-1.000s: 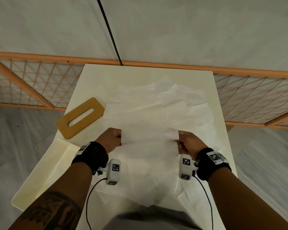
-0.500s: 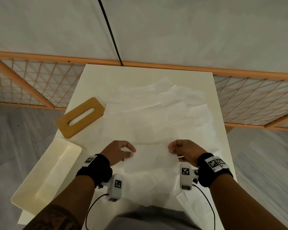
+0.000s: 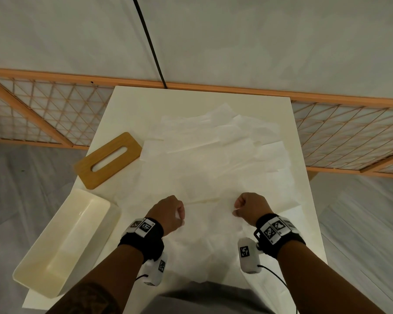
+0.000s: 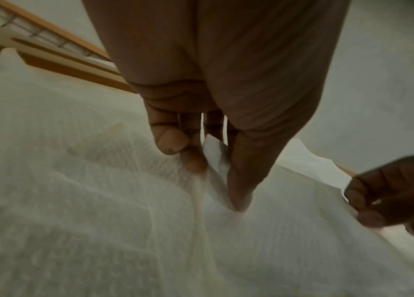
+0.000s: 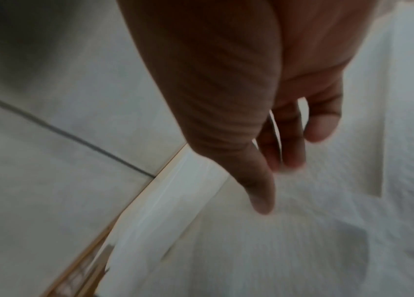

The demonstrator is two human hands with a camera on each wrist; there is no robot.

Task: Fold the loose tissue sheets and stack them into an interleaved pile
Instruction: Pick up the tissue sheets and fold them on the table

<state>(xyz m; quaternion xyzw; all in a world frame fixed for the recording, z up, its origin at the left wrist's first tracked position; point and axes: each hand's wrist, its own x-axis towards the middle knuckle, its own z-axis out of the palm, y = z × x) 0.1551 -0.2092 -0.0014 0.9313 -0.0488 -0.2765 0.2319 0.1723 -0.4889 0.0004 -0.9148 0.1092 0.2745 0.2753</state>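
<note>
the folded tissue sheet lies between both hands, long axis left to right. left hand pinches its end (thumb against fingers); right hand is curled at the other end, grip unclear.

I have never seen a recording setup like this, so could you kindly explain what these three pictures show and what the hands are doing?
No machine here: a person works with bare hands, wearing one camera on the head and one on each wrist. The head picture looks down on a white table covered with loose tissue sheets. To the left lie a wooden lid with a slot and a cream plastic box. The left hand and right hand sit near the table's front edge. The left wrist picture looks along the left fingers, which pinch a tissue edge; the right hand also shows there at the right. The right wrist picture is blurred: the fingers point down at the tissue, but whether they grip it I cannot tell.
</note>
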